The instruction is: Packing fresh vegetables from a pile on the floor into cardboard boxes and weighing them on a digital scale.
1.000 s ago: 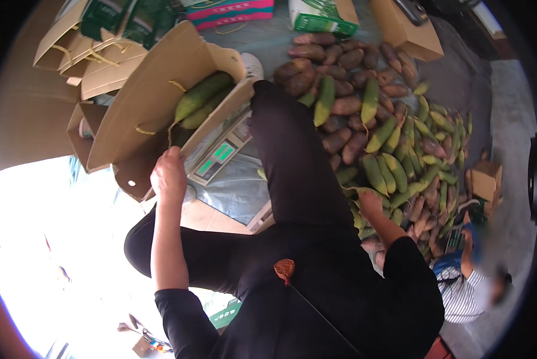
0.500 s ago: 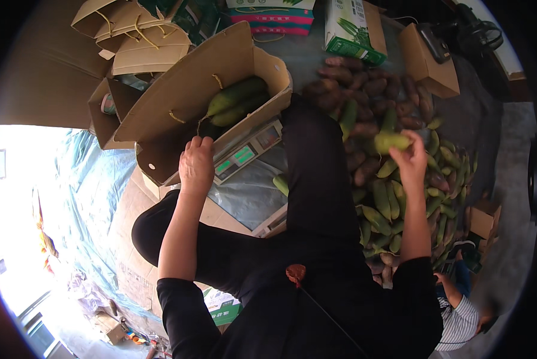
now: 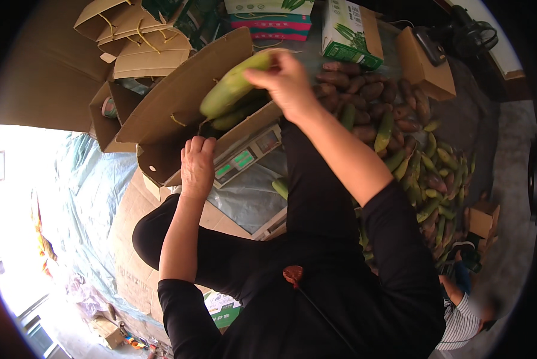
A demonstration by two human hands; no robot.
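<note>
My right hand point(image 3: 289, 84) holds a pale green radish point(image 3: 232, 87) by one end, over an open brown cardboard box point(image 3: 184, 72) with cord handles. More green radishes point(image 3: 235, 116) lie inside the box. My left hand point(image 3: 198, 161) is curled over the box's near edge, gripping it. The box stands on a scale, whose lit green display point(image 3: 242, 158) shows between the box and my knee. Most of the scale's platform is hidden under the box.
To the right lie a heap of green radishes point(image 3: 445, 158) and a pile of reddish-brown root vegetables point(image 3: 370, 90). Open cartons point(image 3: 151, 60) stand at the far left. A white-green box point(image 3: 349, 36) and a brown box point(image 3: 421, 63) stand at the back. Another person's striped sleeve point(image 3: 460, 329) shows lower right.
My right hand has swung left from the heap to above the box, carrying the green radish. My left hand has stayed on the box's edge.
</note>
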